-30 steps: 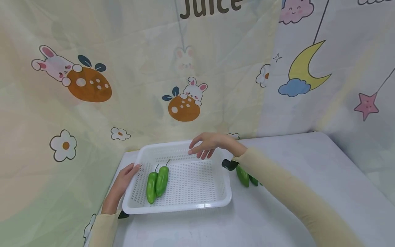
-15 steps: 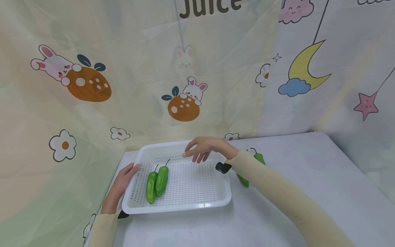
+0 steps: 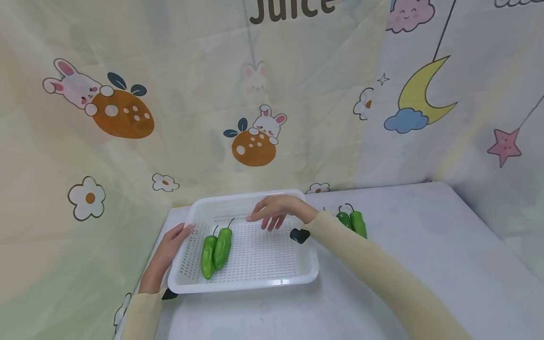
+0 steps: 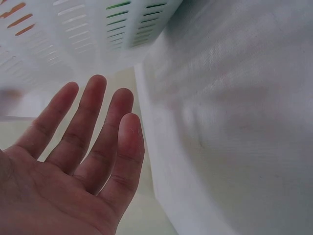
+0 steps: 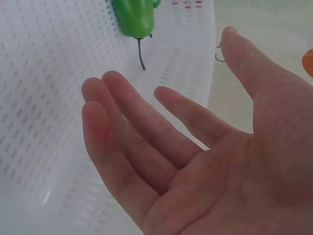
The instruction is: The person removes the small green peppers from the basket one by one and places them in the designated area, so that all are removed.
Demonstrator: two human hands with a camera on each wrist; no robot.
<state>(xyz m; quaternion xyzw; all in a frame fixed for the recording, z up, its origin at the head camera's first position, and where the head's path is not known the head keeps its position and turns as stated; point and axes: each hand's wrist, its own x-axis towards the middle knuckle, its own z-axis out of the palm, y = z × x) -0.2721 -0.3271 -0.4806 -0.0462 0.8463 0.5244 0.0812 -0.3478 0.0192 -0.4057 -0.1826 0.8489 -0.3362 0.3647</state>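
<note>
My left hand (image 3: 173, 241) rests at the left rim of a white plastic basket (image 3: 244, 285) with slotted walls. In the left wrist view, the left hand's fingers (image 4: 90, 105) extend fairly straight beside the basket's outer wall (image 4: 80, 29). Two green chili peppers (image 3: 223, 248) lie side by side in the basket's left part, stems toward the back. Over the basket's back right part hovers my right hand (image 3: 276, 210), fingers loosely bent with nothing between them. From the right wrist, one pepper (image 5: 134, 17) shows beyond the spread fingers (image 5: 142, 115).
More green chili peppers (image 3: 358, 224) lie on the white table (image 3: 429, 241) right of the basket, partly hidden by the right sleeve (image 3: 361, 255). A printed cloth backdrop (image 3: 191, 118) stands along the table's back edge.
My right hand has drifted left and slightly down over the basket, its sleeve uncovering more of the peppers on the right. My left hand and the peppers in the basket stay put.
</note>
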